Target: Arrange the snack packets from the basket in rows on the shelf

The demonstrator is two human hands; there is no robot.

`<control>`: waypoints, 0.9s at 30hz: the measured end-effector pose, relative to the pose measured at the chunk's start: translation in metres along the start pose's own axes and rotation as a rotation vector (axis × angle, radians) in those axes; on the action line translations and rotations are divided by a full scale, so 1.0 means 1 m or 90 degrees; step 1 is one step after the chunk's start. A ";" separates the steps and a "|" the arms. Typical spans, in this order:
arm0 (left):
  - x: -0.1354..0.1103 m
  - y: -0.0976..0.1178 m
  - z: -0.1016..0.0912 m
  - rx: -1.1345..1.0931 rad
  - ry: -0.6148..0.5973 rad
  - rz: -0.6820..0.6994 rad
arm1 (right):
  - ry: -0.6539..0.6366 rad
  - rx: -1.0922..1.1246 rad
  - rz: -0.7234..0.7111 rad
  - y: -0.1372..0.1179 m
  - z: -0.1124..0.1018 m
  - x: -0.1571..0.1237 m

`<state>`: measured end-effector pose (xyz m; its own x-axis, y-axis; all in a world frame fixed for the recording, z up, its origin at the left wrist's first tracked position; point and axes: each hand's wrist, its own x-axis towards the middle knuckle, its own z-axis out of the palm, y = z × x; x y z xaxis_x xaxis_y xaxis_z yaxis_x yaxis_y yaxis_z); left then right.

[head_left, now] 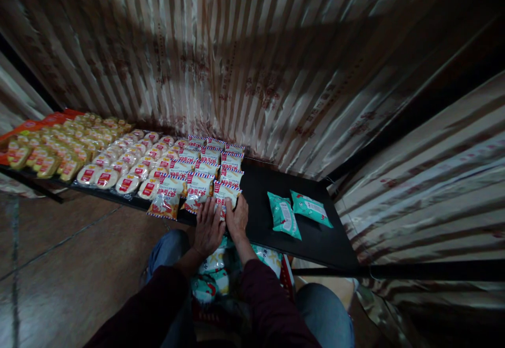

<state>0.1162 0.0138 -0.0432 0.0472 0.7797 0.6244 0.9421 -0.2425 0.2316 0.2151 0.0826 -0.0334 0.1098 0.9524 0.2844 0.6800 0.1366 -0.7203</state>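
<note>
Rows of white and red snack packets [199, 185] with striped edges stand on the black shelf board [258, 201]. At the front right of these rows is one packet [224, 191] that both my hands touch. My left hand [209, 227] lies over its lower left part, fingers stretched out and close together. My right hand [238, 219] grips its right side, thumb on the front and fingers along the edge. The packet's lower part is hidden by my hands. Two green packets [284, 215] [311, 208] lie apart to the right.
Left along the board are round white packaged cakes [128, 184] and yellow packaged pieces [49, 163] beside orange packaging [33, 124]. Below, between my knees, a red-edged box [288, 275] holds more green packets [211, 285]. Striped curtains [236, 64] hang behind; a dark rail [426, 270] runs right.
</note>
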 end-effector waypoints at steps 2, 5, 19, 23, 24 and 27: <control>0.002 0.001 0.000 0.000 -0.009 0.002 | 0.001 0.008 -0.001 0.000 -0.001 0.000; 0.003 0.002 0.002 0.001 -0.014 -0.008 | 0.012 0.028 0.003 0.000 -0.003 -0.001; -0.007 0.002 -0.007 -0.034 0.017 -0.010 | 0.049 0.050 -0.043 -0.001 -0.020 -0.030; -0.015 -0.009 -0.015 -0.036 0.097 -0.053 | 0.051 0.059 -0.055 0.000 -0.024 -0.040; -0.016 -0.015 -0.018 -0.029 0.123 -0.076 | 0.053 0.060 -0.056 0.001 -0.025 -0.042; -0.015 -0.038 -0.027 0.012 0.189 -0.207 | 0.062 0.069 -0.055 0.000 -0.025 -0.047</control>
<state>0.0708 -0.0039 -0.0411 -0.3480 0.6139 0.7086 0.8982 0.0016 0.4397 0.2284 0.0315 -0.0310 0.1283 0.9055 0.4044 0.6087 0.2500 -0.7529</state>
